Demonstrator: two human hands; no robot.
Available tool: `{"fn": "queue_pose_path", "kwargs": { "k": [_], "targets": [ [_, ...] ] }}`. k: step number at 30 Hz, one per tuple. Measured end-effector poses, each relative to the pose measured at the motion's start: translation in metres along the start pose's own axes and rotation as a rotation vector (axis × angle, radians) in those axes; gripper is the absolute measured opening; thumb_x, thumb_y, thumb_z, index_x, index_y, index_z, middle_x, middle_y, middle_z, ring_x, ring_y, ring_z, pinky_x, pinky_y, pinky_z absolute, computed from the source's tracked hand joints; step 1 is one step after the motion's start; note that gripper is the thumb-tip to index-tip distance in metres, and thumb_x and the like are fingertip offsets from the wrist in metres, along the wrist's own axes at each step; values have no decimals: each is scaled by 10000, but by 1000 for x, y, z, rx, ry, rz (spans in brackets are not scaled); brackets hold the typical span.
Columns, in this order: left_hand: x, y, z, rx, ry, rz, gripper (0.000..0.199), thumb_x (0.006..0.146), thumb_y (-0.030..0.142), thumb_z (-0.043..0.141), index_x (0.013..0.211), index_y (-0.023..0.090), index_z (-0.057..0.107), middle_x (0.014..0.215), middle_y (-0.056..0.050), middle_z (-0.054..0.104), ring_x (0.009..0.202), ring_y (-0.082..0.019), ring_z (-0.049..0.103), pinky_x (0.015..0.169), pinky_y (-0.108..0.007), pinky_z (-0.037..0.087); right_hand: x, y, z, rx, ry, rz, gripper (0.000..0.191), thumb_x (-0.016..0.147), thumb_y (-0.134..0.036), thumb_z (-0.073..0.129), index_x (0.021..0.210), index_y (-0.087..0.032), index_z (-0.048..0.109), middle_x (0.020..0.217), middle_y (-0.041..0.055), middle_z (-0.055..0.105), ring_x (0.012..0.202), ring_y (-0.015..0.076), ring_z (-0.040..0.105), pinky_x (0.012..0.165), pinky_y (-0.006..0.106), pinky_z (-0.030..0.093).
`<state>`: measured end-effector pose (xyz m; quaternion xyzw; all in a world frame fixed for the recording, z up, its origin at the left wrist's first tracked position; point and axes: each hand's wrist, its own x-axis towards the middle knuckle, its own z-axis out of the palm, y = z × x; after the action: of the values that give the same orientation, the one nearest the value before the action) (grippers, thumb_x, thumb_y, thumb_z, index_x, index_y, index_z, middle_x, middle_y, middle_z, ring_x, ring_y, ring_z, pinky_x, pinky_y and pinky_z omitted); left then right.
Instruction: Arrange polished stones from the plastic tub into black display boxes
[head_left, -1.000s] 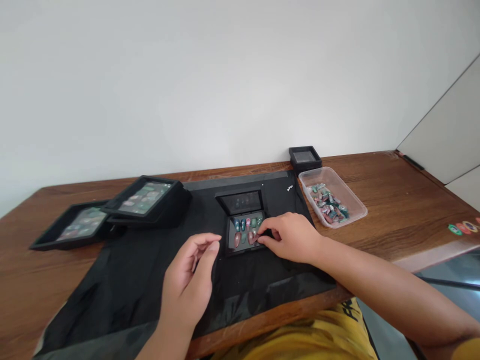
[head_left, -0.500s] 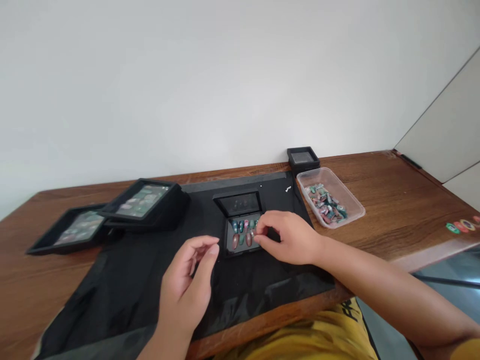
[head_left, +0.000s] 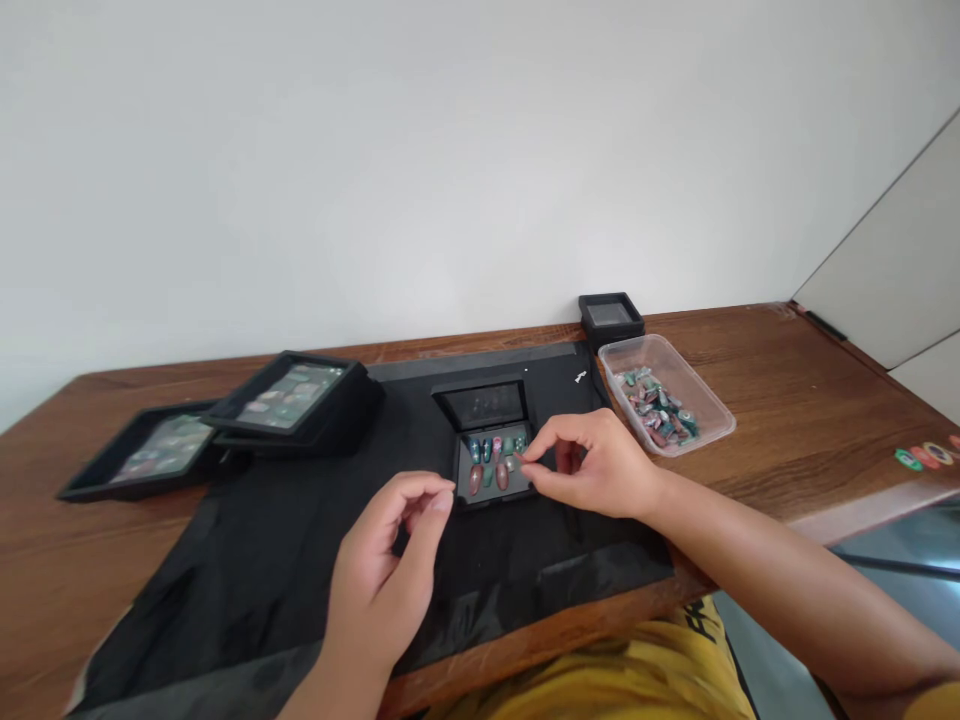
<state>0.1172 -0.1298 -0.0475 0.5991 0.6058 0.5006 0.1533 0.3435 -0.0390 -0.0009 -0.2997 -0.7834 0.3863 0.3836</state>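
A small black case (head_left: 481,405) stands with its lid up on the black mat, and several press-on nails (head_left: 501,474) in teal, pink and brown lie in two rows inside. My right hand (head_left: 592,465) is at the case's right side, thumb and forefinger pinched on what looks like a small brownish nail (head_left: 520,458). Beside the case's lower left corner is my left hand (head_left: 394,560), its thumb and forefinger tips pressed together; anything between them is too small to make out.
Black display boxes (head_left: 289,440) with nails under clear lids are stacked at the left. A clear plastic tub (head_left: 709,400) of loose nails sits at the right, with smaller black boxes (head_left: 611,313) behind it. Round stickers (head_left: 909,459) mark the table's right edge.
My right hand has drawn back slightly right, uncovering more nails in the case. The left thumb and forefinger have come closer together near the case. The view has shifted slightly.
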Motion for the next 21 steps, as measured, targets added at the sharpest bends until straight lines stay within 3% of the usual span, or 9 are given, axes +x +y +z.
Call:
{"fn": "queue_pose_path", "kwargs": {
  "k": [4,9,18,21],
  "targets": [
    [1,-3,-1,31,-36,69,149,988,350,620,930,242,705,830,11,703,693,-147,635,613,-231,523,1,1,2,66,-33,11,56,844,-205,711,860,-165,746,754,5,765,487,56,557,483,161,401],
    [3,12,0,83,-69,125,154,998,308,592,909,241,698,852,7,707,700,-135,609,617,-227,502,1,2,4,87,-131,48,110,882,-193,678,904,-162,781,785,20,782,503,66,544,497,173,411],
    [5,21,-2,103,-71,191,126,976,257,599,895,242,694,832,13,704,652,-128,584,595,-238,497,3,3,-2,-280,-155,-7,117,878,-113,740,943,-177,814,825,25,790,601,102,594,626,220,444],
    [4,24,-3,105,-163,295,73,954,247,640,939,242,711,816,14,707,677,-135,636,620,-241,527,2,2,-4,-295,-186,-35,134,872,-140,773,993,-187,807,831,13,785,611,106,599,642,223,451]
  ]
}}
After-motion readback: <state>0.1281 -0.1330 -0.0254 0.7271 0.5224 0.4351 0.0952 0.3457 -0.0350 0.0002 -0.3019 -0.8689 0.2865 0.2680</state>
